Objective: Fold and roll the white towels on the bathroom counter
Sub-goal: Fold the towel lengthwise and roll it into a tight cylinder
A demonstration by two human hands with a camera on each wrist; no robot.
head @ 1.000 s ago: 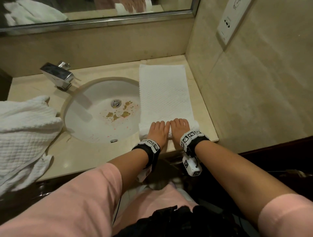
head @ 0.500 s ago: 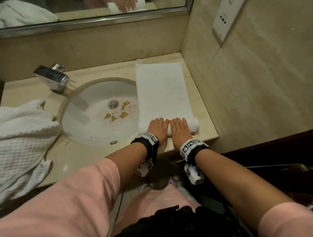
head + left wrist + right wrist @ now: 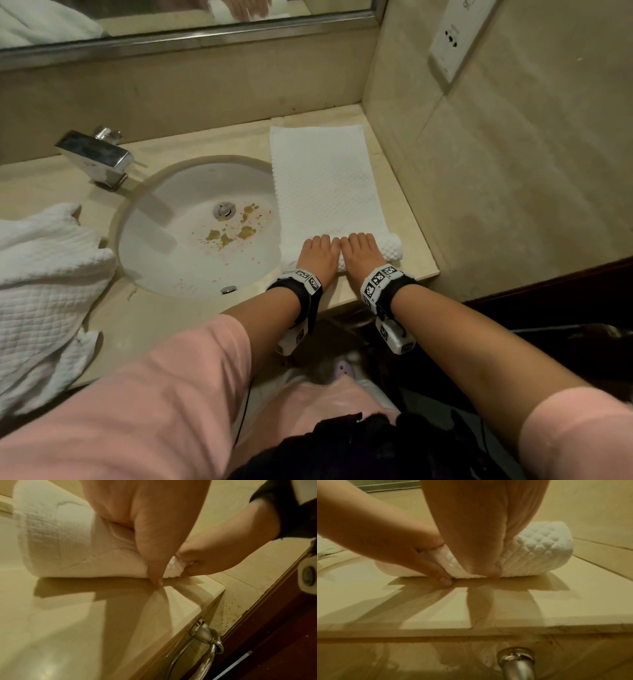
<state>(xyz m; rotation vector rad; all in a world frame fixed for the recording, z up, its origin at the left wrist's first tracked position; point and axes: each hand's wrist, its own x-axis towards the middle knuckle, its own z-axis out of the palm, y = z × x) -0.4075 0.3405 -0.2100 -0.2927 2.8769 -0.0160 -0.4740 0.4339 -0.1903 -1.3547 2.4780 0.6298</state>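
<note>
A white waffle towel [image 3: 325, 178] lies flat as a long strip on the counter [image 3: 416, 253], right of the sink. Its near end is wound into a roll [image 3: 390, 245] across the strip. My left hand [image 3: 317, 251] and right hand [image 3: 359, 250] sit side by side on the roll, fingers curved over its top. In the left wrist view the roll [image 3: 60, 540] is thick and my left thumb [image 3: 154, 568] is tucked behind it at the counter. In the right wrist view my right thumb [image 3: 494, 569] presses the roll [image 3: 539, 550] from behind, beside my left hand [image 3: 385, 534].
A round sink [image 3: 178, 270] with brown debris near its drain lies left of the towel, with a chrome faucet [image 3: 96, 157] behind it. A heap of white towels [image 3: 41, 291] covers the counter's left end. A tiled wall [image 3: 513, 171] with an outlet [image 3: 452, 37] closes the right side. A metal rail [image 3: 202, 642] hangs under the counter edge.
Both hands have pushed the roll a little farther from the counter's front edge, and the roll has grown thicker while the flat strip got shorter.
</note>
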